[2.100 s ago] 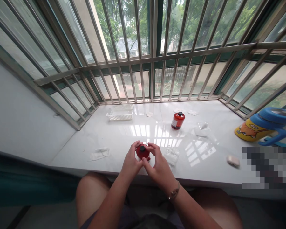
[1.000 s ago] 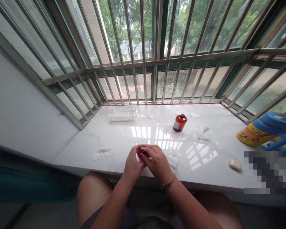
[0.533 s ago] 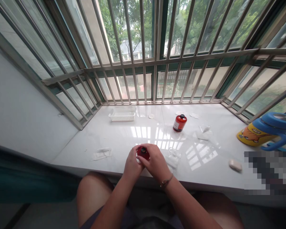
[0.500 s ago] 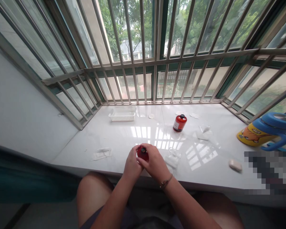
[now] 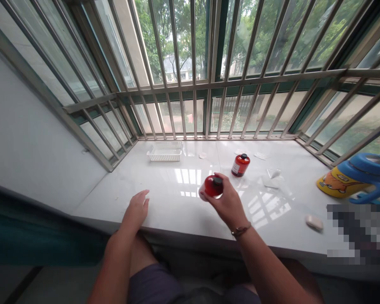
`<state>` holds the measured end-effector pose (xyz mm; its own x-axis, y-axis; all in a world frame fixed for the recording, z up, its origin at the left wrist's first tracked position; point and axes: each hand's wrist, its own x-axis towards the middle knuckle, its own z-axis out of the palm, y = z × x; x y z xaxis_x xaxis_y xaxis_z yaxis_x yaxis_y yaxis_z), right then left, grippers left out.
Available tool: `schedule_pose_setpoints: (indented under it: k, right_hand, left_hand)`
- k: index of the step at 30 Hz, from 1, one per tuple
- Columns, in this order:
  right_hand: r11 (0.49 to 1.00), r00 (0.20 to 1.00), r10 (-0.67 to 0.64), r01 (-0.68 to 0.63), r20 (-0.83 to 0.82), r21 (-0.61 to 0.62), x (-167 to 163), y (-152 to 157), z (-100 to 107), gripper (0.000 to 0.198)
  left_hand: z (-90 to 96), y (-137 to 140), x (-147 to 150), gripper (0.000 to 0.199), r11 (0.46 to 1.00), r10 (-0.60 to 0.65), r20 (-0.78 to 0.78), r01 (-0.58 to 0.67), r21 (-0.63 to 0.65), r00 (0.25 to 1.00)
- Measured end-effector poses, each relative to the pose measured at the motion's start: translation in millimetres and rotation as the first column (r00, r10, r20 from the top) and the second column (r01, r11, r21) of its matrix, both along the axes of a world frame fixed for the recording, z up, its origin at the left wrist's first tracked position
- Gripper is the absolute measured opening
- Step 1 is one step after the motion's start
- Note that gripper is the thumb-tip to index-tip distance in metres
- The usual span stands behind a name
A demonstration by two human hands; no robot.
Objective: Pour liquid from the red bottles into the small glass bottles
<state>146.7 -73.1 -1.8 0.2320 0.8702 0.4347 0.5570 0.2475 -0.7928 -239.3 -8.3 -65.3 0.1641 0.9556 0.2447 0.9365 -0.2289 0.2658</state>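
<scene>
My right hand [image 5: 225,199] is wrapped round a red bottle [image 5: 213,188] with a black cap, holding it tilted above the white counter. A second red bottle [image 5: 240,166] with a black cap and a pale label stands upright a little behind and to the right. Over the counter's front left part, my left hand [image 5: 137,210] reaches with its fingers stretched out and its thumb apart. It looks empty. The white crumpled wipe that lay there is hidden by this hand, and the clear packet near the middle is covered by my right hand.
A white perforated basket [image 5: 165,157] sits at the back left. Flat white pads [image 5: 261,156] and a clear plastic packet [image 5: 271,181] lie on the counter [image 5: 177,207]. On the right are a blue-and-yellow mug [image 5: 345,179] and a pale oblong object [image 5: 314,223]. Window bars close off the back.
Both hands were together around the red bottle. The right hand has carried it up and to the right; the left has let go and moved left over the wipe.
</scene>
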Motion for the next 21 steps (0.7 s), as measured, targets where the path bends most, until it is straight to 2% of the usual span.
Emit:
schedule_pose_setpoints:
  k: [1,4,6,9,12,15,17,21]
  right_hand:
    - [0.998,0.998,-0.060,0.060,0.009,0.016,14,1,6,0.074]
    - [0.966,0.965,-0.259,0.259,0.045,0.018,60,1,13,0.078]
    - [0.929,0.925,-0.368,0.371,0.089,-0.014,91,-1,7,0.081]
    - [0.859,0.857,-0.484,0.504,0.179,-0.090,132,-4,-16,0.086]
    - [0.806,0.829,-0.519,0.556,0.210,-0.201,162,-8,-45,0.089]
    - [0.769,0.813,-0.553,0.582,0.180,-0.264,177,-10,-67,0.091]
    - [0.769,0.813,-0.559,0.581,0.160,-0.265,180,-10,-75,0.092]
    - [0.821,0.852,-0.502,0.523,0.147,-0.230,178,-10,-75,0.102]
  left_hand:
    - [-1.2,8,-11,0.043,0.998,0.043,-0.066,-0.046,-0.035,0.997]
    - [-4.0,24,-32,0.047,0.992,0.086,-0.120,-0.096,-0.087,0.989]
    - [-5.3,30,-38,0.046,0.989,0.079,-0.128,-0.093,-0.111,0.989]
    - [-6.7,35,-41,0.045,0.987,0.069,-0.146,-0.088,-0.132,0.987]
    - [-6.5,36,-43,0.042,0.988,0.059,-0.156,-0.080,-0.136,0.986]
    - [-5.1,36,-42,0.032,0.988,0.050,-0.158,-0.072,-0.137,0.986]
    - [-4.2,37,-40,0.031,0.988,0.043,-0.154,-0.065,-0.142,0.987]
    - [-2.7,39,-32,0.037,0.986,0.021,-0.127,-0.041,-0.160,0.992]
